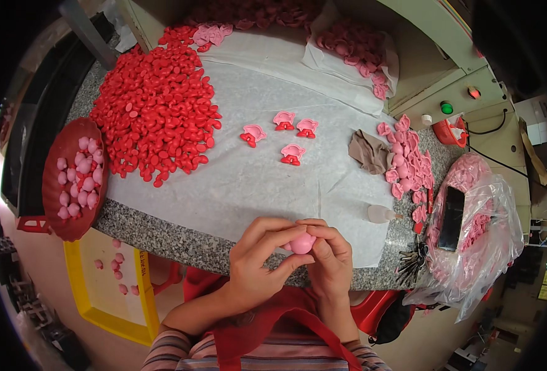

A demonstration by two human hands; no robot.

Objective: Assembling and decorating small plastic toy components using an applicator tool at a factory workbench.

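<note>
Near the table's front edge, my left hand (260, 248) and my right hand (331, 255) are closed together around a small rounded pink plastic figure part (301, 243). Fingers and thumbs of both hands press on it, and its far side is hidden. Beyond my hands, several open pink half-shells (292, 152) with red foot pieces attached lie on white paper (242, 198). A big heap of glossy red foot pieces (156, 111) covers the back left. Loose pink shell parts (403, 157) are piled at the right, beside a brown cloth (370, 151) and a small squeeze bottle (381, 214).
A red basket (54, 185) of pink figures stands at the left edge. Below it is a yellow-rimmed tray (94, 312). At right, a dark phone (451, 217) lies on a plastic bag (493, 238) of pink parts, near keys (412, 264). A paper-lined box (388, 55) sits behind.
</note>
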